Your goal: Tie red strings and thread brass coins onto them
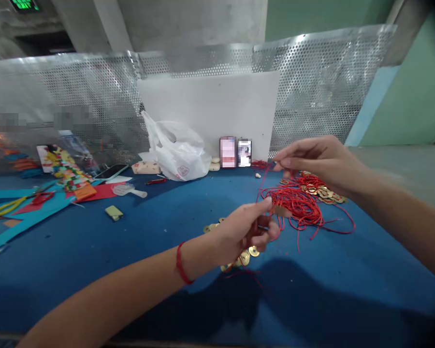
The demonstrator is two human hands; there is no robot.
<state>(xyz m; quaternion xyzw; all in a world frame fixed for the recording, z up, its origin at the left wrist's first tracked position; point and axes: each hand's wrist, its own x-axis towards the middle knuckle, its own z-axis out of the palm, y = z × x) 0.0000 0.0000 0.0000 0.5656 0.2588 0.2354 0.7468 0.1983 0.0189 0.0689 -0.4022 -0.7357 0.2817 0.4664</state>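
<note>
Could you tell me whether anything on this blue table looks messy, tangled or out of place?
The red cord lies in a loose tangle between the left hand and right hand, with stray ends trailing over the blue table. Gold coins lie scattered under the left hand rather than in one pile. Nothing looks damaged.

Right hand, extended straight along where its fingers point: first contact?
The right hand points left toward the back. Probably the two small upright cards against the white board; depth is unclear, so it might pass in front.
</note>
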